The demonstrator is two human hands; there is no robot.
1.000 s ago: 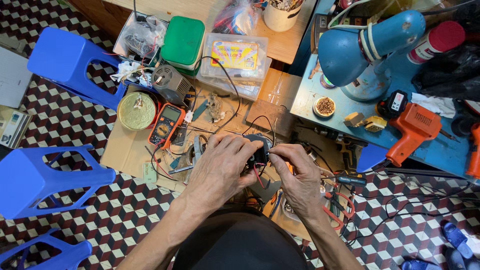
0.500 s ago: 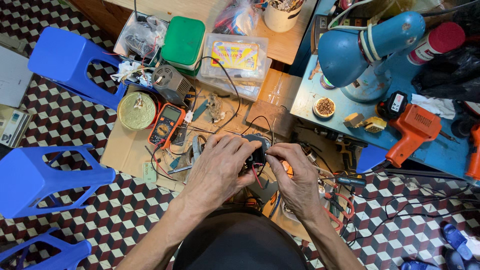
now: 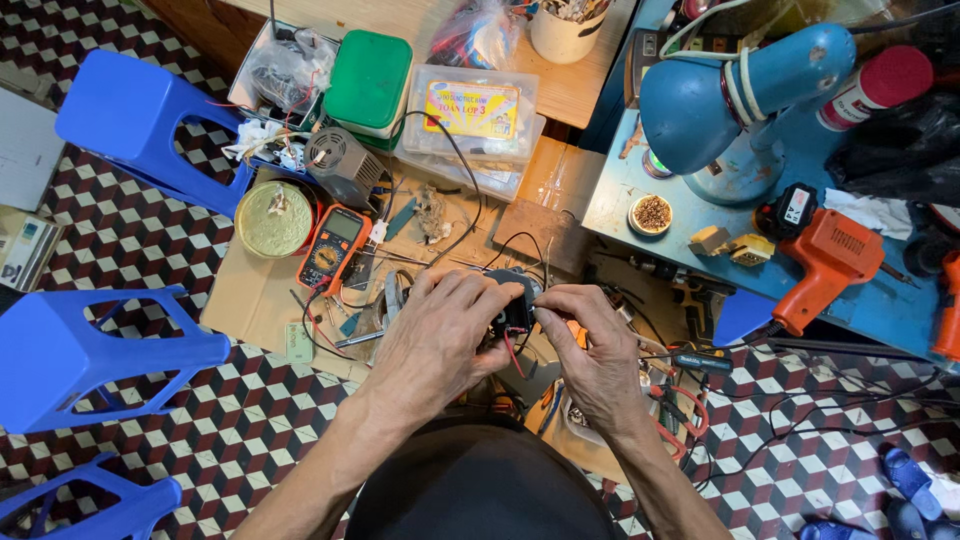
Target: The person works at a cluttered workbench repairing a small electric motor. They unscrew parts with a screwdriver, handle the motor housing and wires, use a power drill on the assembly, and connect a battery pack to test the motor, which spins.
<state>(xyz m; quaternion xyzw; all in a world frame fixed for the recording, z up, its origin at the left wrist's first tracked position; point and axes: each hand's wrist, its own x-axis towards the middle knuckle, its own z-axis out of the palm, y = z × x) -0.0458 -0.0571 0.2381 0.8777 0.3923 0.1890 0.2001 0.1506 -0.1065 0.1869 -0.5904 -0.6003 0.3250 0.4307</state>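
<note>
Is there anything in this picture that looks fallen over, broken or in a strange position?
Yes. Two blue plastic stools at the left lie tipped on their sides on the tiled floor, legs pointing sideways. Nothing looks spilled. Both hands, left hand and right hand, hold a small black part with loose wires.

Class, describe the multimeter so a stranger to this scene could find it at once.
Start at the sheet of cardboard on the tiled floor. The multimeter lies on it, left of the left hand and beside a round yellow-green tin. Its orange casing, grey screen and round dial set it apart from the scattered tools.
</note>
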